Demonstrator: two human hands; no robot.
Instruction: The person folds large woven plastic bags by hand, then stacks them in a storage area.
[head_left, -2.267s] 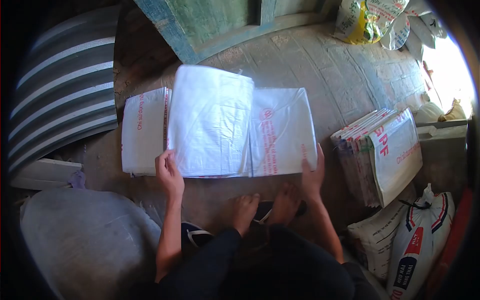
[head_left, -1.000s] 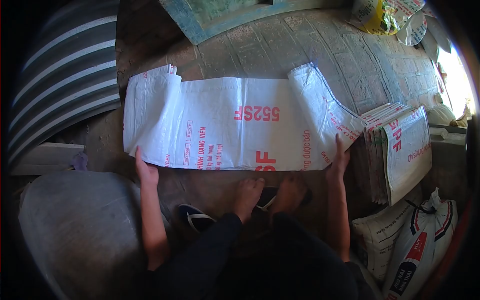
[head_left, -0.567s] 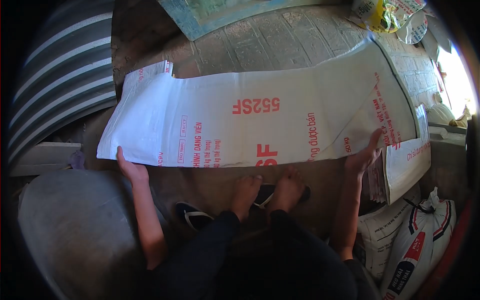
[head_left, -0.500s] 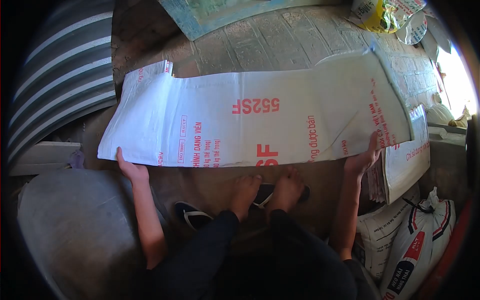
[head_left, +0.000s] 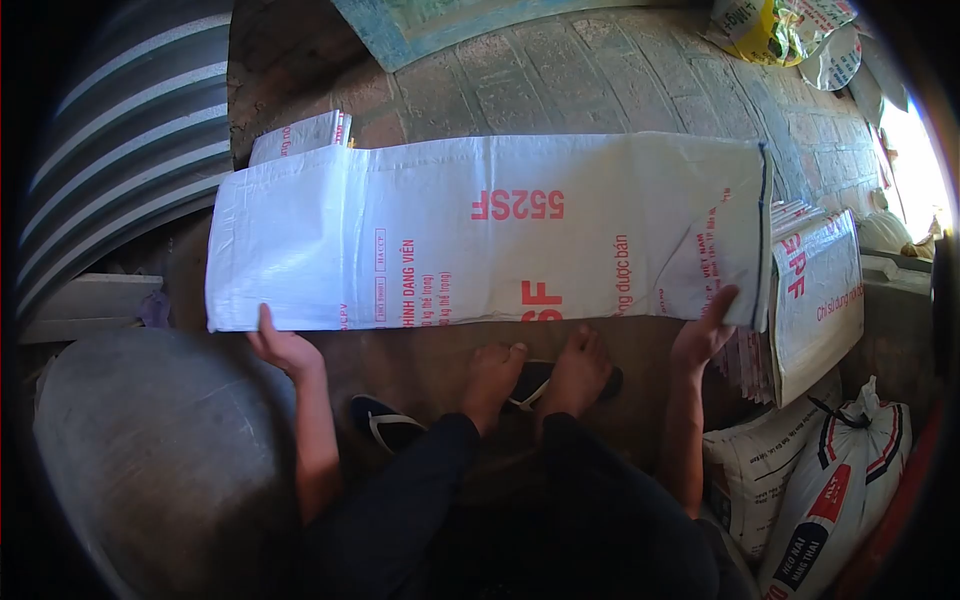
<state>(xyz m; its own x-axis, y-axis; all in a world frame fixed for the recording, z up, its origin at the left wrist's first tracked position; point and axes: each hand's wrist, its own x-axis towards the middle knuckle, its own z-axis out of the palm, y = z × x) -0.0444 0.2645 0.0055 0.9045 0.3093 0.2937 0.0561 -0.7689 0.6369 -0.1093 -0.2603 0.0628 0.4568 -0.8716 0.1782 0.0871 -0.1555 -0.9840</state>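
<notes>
A white woven feed sack (head_left: 590,180) with red lettering, folded into a long band, stretches between my hands above the floor. My left hand (head_left: 286,345) grips its near edge close to the left end, thumb on top and the other fingers underneath. Near the right end, my right hand (head_left: 704,325) holds the same edge in the same way. Behind the left end a stack of folded sacks (head_left: 300,137) peeks out. Another stack of folded sacks (head_left: 815,310) stands just right of my right hand.
Corrugated metal (head_left: 140,130) rises at the left, above a grey rounded surface (head_left: 160,460). Filled, tied bags (head_left: 845,490) stand at the lower right. My bare feet (head_left: 580,375) are by dark sandals (head_left: 385,425). A yellow and white bag (head_left: 775,30) lies on the brick floor (head_left: 540,80).
The sack's right end has swung down and inward, so the band now lies straighter. My right hand has shifted slightly left, and my left hand slightly right and down.
</notes>
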